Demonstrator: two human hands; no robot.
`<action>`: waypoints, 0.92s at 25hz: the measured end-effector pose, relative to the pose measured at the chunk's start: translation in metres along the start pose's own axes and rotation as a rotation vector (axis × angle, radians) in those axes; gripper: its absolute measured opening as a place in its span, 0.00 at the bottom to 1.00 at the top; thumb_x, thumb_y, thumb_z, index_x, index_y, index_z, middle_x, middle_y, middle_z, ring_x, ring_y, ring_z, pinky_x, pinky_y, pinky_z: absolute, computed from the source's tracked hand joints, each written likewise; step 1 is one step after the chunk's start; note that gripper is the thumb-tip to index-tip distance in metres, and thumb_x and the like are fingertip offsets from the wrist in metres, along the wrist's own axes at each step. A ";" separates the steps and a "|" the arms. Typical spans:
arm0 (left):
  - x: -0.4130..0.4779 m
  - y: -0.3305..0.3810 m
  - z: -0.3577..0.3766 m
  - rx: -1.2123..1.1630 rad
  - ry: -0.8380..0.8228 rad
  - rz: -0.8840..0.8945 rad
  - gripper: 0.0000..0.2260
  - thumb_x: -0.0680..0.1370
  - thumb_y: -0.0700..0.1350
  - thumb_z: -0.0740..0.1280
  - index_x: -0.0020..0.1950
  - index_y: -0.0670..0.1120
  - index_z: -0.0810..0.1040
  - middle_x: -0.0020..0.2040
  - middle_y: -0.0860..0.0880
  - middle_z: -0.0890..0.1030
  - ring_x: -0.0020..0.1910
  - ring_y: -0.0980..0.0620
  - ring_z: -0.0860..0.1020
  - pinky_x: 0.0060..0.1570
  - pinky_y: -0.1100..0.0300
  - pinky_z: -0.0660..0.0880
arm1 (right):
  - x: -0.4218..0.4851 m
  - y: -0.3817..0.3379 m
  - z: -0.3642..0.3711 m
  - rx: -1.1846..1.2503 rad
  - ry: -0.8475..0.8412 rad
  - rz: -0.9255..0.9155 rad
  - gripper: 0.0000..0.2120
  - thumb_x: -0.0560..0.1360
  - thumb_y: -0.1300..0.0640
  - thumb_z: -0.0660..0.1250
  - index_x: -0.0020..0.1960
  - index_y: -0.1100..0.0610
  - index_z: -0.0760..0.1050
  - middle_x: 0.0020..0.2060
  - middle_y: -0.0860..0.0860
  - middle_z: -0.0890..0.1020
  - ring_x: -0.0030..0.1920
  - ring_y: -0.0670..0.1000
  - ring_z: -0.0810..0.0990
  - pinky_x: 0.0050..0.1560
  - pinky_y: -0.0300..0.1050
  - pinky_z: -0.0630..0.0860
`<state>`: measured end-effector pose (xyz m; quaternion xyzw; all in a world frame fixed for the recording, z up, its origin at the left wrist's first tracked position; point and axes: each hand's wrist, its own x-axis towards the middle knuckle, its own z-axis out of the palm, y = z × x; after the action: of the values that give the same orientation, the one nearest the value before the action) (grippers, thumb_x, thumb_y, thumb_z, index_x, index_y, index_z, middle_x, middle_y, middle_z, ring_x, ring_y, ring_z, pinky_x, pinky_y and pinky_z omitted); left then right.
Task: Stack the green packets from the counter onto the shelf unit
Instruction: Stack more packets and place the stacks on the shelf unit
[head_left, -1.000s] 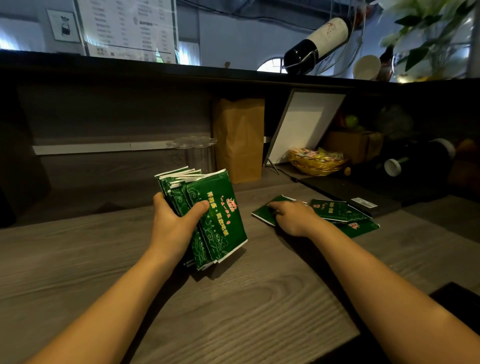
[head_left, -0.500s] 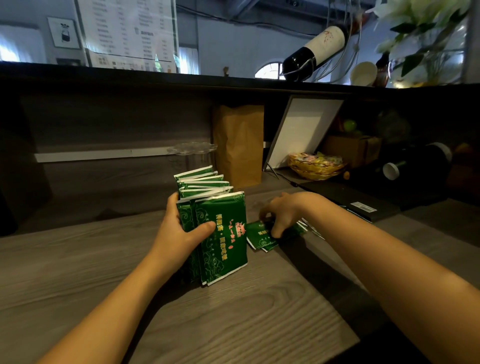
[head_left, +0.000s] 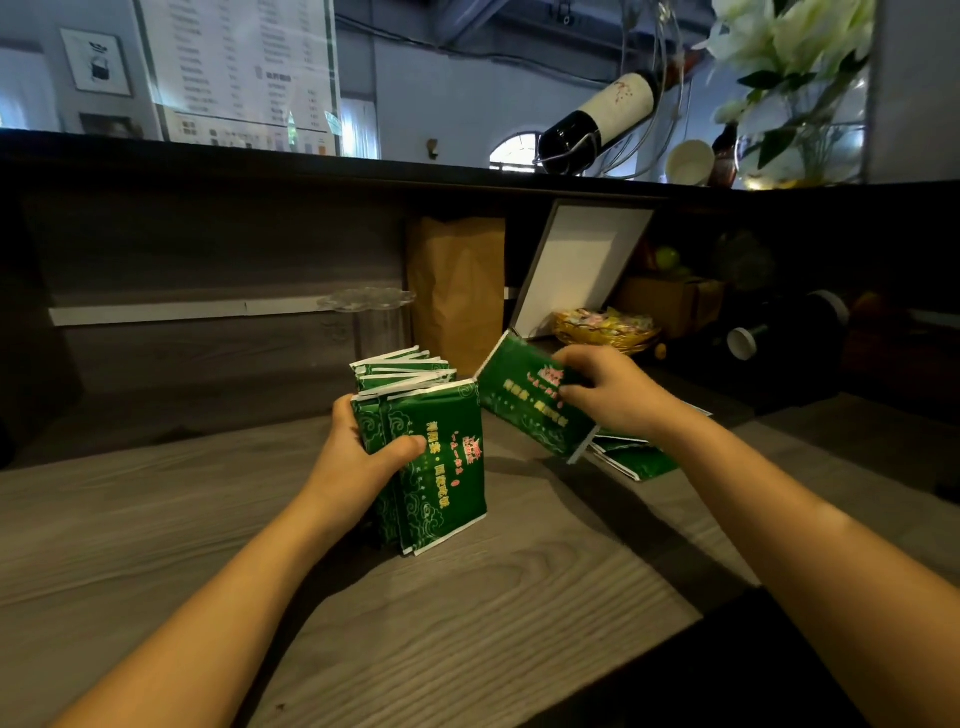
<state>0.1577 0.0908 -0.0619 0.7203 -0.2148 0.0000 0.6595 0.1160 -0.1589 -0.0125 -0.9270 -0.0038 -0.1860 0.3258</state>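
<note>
My left hand (head_left: 363, 457) grips a thick bundle of green packets (head_left: 436, 467), standing upright with its lower edge on the grey wooden counter (head_left: 467, 623). Just to the right, my right hand (head_left: 613, 395) pinches a single green packet (head_left: 524, 400), lifted off the counter and tilted, its left corner close to the bundle's top. Below my right wrist, one or two more green packets (head_left: 634, 460) lie flat on the counter, partly hidden by the arm.
Behind the bundle stand a clear plastic holder (head_left: 374, 322) and a brown paper bag (head_left: 457, 291). A white board (head_left: 576, 265) leans at the back, with a basket of sweets (head_left: 602, 327) beside it. A dark upper ledge (head_left: 311, 166) carries a wine bottle (head_left: 597, 119) and flowers.
My right hand has picked a packet from the flat pile and raised it toward the bundle. My left hand has set the bundle more upright.
</note>
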 end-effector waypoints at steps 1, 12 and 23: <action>-0.001 0.000 0.002 -0.004 0.016 0.001 0.22 0.75 0.35 0.68 0.61 0.48 0.61 0.48 0.54 0.76 0.47 0.58 0.75 0.47 0.61 0.72 | -0.008 0.000 0.000 0.163 0.054 0.005 0.09 0.76 0.67 0.63 0.50 0.54 0.75 0.53 0.56 0.80 0.57 0.55 0.78 0.60 0.56 0.75; -0.007 0.001 0.011 0.000 0.063 0.053 0.24 0.77 0.37 0.65 0.70 0.44 0.60 0.49 0.56 0.75 0.50 0.59 0.76 0.45 0.65 0.71 | -0.050 -0.027 0.065 0.584 -0.077 0.075 0.05 0.76 0.67 0.63 0.51 0.60 0.73 0.54 0.61 0.80 0.53 0.54 0.79 0.60 0.51 0.76; -0.010 -0.002 0.029 -0.115 0.095 0.064 0.42 0.68 0.37 0.76 0.74 0.46 0.54 0.61 0.47 0.74 0.54 0.54 0.76 0.57 0.54 0.74 | -0.053 -0.043 0.096 0.520 0.007 0.118 0.12 0.72 0.63 0.69 0.53 0.57 0.72 0.57 0.58 0.76 0.56 0.52 0.77 0.59 0.53 0.76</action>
<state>0.1408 0.0665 -0.0706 0.6732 -0.2058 0.0429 0.7089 0.0943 -0.0609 -0.0739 -0.8099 0.0035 -0.1629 0.5634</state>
